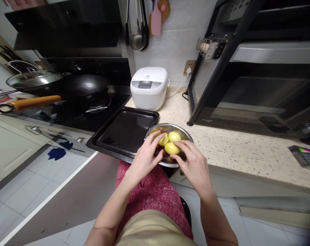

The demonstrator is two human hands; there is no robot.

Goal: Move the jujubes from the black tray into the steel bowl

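Observation:
A metal bowl (188,136) stands at the counter's front edge, close to my body. Inside it are yellow lemons: a left lemon (164,140), a back lemon (174,136) and a front lemon (171,148). Some reddish items lie under them, too covered to name. My left hand (146,153) reaches over the bowl's left side, fingers curved around the left lemon. From the right, my right hand (194,163) has its fingers and thumb curled on the front lemon. The back lemon sits apart from my fingers.
A black baking tray (124,131) lies left of the bowl. Behind stands a white rice cooker (149,88), with an oven (262,99) to the right. A wok (84,85) with a wooden handle (37,102) is on the stove. A cabinet door (68,191) hangs open at lower left.

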